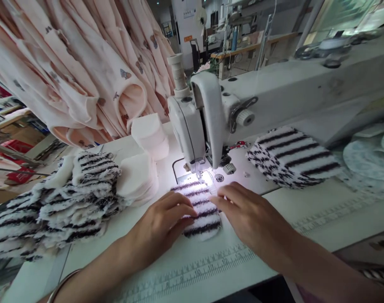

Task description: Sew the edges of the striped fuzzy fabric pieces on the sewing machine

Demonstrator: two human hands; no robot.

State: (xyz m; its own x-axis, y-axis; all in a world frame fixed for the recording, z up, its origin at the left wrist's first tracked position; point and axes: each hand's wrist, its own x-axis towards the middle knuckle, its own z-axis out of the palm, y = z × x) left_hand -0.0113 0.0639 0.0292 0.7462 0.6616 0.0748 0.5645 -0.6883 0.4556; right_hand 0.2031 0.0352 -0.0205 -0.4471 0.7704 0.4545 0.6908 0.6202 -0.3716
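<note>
A small fluffy piece of fabric [202, 216] with black and white stripes lies under the lit needle area of a white sewing machine [192, 130]. My left hand [165, 216] is at the left side of this fabric, fingers bent and thumb tucked in against its edge. At its upper right edge, my right hand [242, 204] has thumb and forefinger pinched together on the cloth. The fabric's far end reaches the presser foot [198, 173], where bright light hides detail.
Striped pieces are heaped [78, 202] on the left, beside stacked pale pads [136, 179]. Another striped stack [292, 158] sits right of the needle. Pink garments [94, 71] hang behind. A printed ruler [198, 271] runs along the table's front.
</note>
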